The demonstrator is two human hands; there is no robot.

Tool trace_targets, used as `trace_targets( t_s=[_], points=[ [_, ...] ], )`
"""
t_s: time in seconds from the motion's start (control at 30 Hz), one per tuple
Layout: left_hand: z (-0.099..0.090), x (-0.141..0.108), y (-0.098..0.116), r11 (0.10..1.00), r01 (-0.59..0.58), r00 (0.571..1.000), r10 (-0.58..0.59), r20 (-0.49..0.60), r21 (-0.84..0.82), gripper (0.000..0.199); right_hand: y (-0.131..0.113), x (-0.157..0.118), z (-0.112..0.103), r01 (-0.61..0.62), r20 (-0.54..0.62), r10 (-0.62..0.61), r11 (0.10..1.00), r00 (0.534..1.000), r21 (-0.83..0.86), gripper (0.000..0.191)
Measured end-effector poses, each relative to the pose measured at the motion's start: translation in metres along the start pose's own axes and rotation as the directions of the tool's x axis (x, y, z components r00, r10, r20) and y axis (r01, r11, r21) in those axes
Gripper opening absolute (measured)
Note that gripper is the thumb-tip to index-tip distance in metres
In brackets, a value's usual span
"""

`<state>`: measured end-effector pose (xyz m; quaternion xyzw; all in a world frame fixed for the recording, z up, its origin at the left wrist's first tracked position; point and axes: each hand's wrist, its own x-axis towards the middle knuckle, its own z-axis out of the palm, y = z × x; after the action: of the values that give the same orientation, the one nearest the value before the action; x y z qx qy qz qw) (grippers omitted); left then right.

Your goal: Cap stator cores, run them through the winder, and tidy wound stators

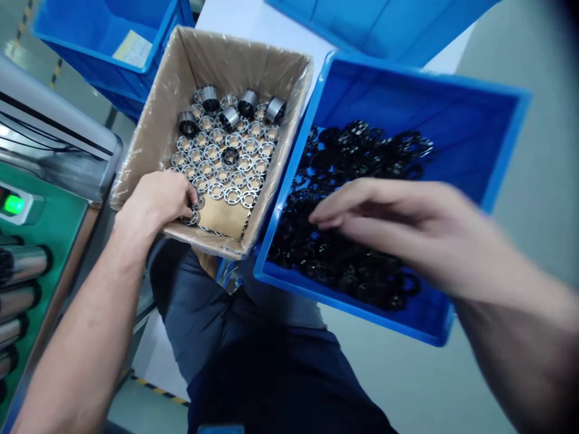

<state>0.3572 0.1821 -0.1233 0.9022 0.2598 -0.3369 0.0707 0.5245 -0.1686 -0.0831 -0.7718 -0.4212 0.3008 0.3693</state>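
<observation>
My left hand (pixel 161 196) reaches into the near left corner of a cardboard box (pixel 147 135) lined with clear plastic. Its fingers close on a small metal ring (pixel 190 218) with holes around it, partly hidden by the fingertips. Rows of similar flat rings (pixel 216 191) lie on a cardboard sheet (pixel 224 217) inside. Several silver cylinders with black ends (pixel 275 111) rest on the far rings. Over a blue bin (pixel 488 144) hovers my right hand (pixel 398 220), slightly blurred, fingers stretched forward with nothing visible in them. Dark ring-shaped parts (pixel 348 265) are heaped beneath it.
Another blue bin (pixel 149 60) holding a paper stands at the upper left, and a further one (pixel 384 24) is at the top. To the left, silver cylinders (pixel 27 265) lie on a green surface (pixel 58 241), near a device with a lit green display (pixel 13 204).
</observation>
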Motion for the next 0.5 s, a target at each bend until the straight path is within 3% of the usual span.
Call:
trace_targets(
  t_s=[0.07, 0.17, 0.23, 0.33, 0.4, 0.5],
  points=[
    [0.012, 0.0, -0.011, 0.997, -0.072, 0.992, 0.069, -0.102, -0.026, 0.017, 0.018, 0.01, 0.006, -0.007, 0.082, 0.034, 0.95, 0.996, -0.311, 0.029],
    [0.021, -0.011, -0.023, 0.977, -0.187, 0.934, 0.144, -0.327, -0.105, 0.031, 0.049, 0.018, 0.027, -0.035, 0.139, 0.188, 0.705, 0.972, -0.709, 0.046],
    [0.016, -0.027, -0.02, 0.94, -0.288, 0.876, 0.183, -0.446, -0.181, 0.034, 0.061, 0.02, 0.038, -0.045, 0.153, 0.263, 0.62, 0.953, -0.783, 0.051],
    [-0.001, -0.053, 0.004, 0.827, -0.444, 0.774, 0.16, -0.612, -0.344, 0.029, 0.064, 0.022, 0.043, -0.034, 0.169, 0.274, 0.605, 0.947, -0.796, 0.049],
    [-0.008, -0.065, 0.028, 0.632, -0.535, 0.754, 0.059, -0.654, -0.561, 0.02, 0.061, 0.024, 0.04, -0.021, 0.18, 0.271, 0.605, 0.946, -0.796, 0.047],
    [-0.006, -0.068, 0.063, 0.079, -0.514, 0.853, -0.06, -0.519, -0.854, 0.021, 0.06, 0.027, 0.037, -0.016, 0.186, 0.264, 0.613, 0.946, -0.79, 0.046]
  ],
)
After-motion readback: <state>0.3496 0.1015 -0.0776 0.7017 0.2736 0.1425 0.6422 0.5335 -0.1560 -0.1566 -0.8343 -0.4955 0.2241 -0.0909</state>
